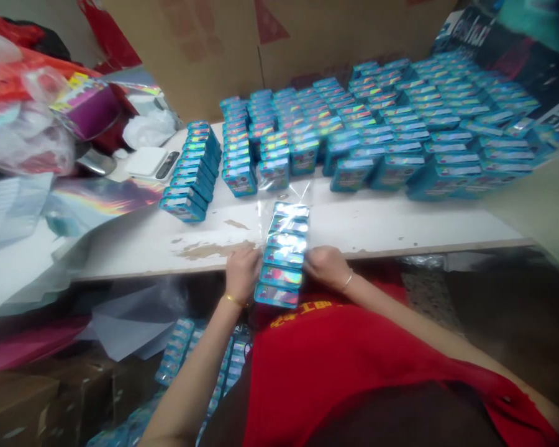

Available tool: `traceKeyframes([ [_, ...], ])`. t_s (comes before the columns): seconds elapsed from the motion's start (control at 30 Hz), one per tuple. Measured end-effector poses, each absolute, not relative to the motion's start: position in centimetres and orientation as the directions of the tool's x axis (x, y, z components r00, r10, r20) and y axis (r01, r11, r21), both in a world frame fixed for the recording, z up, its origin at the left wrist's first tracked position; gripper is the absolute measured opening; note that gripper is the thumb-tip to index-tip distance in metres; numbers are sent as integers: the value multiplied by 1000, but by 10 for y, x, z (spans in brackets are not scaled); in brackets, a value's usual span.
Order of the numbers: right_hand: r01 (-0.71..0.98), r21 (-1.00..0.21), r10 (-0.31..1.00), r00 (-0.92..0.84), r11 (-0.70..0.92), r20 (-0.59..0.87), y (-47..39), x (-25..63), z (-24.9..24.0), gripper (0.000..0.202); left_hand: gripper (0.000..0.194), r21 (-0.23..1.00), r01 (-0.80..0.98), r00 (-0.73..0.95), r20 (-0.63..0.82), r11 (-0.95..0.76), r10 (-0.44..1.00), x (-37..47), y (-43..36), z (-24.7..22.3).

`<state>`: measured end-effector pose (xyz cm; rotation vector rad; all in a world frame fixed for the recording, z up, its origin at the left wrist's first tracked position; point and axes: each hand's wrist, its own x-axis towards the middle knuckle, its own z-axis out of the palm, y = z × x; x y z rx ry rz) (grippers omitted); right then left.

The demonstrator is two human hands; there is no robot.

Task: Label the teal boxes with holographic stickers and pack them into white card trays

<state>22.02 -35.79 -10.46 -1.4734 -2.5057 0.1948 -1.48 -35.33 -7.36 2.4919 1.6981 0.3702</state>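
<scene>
Holds with curled left hand (243, 271) and curled right hand (328, 267), seemingly by the clear film (302, 192) (not fully certain, because of blur), a row of blue boxes (282, 256), lying directly between both grips, about equally near to each, with long axis running forward.

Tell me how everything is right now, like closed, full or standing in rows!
Clear bag, filled partway
Bagged boxes, lined up in one row
Left hand, closed on the bag's left edge
Right hand, closed on the bag's right edge
Table, marked with brownish patches
Tabletop boxes, grouped in rows
White scale, display too blurred to read
Red apron, worn
</scene>
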Motion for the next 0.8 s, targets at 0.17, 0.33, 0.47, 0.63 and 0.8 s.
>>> traceKeyframes([
  [0.17, 881, -233, 910, -410, 412, 59, -346, 228, -102, 37, 23, 320, 873, 351, 113, -368, 930, -8, -337, -82],
  [0.33, 899, -244, 928, -372, 365, 16, -323, 215, -96, 36, 28, 321, 895, 277, 140, -309, 950, -12, -322, -87],
  [0.47, 882, -246, 909, -416, 402, -3, -319, 222, -91, 34, 28, 376, 883, 235, 164, -281, 958, -6, -324, -89],
  [0.63, 836, -257, 869, -493, 485, 37, -336, 246, -97, 33, 23, 322, 855, 375, 156, -406, 914, 6, -349, -83],
  [0.8, 792, -241, 827, -553, 560, 105, -354, 262, -107, 31, 28, 237, 826, 491, 139, -510, 860, -4, -364, -79],
])
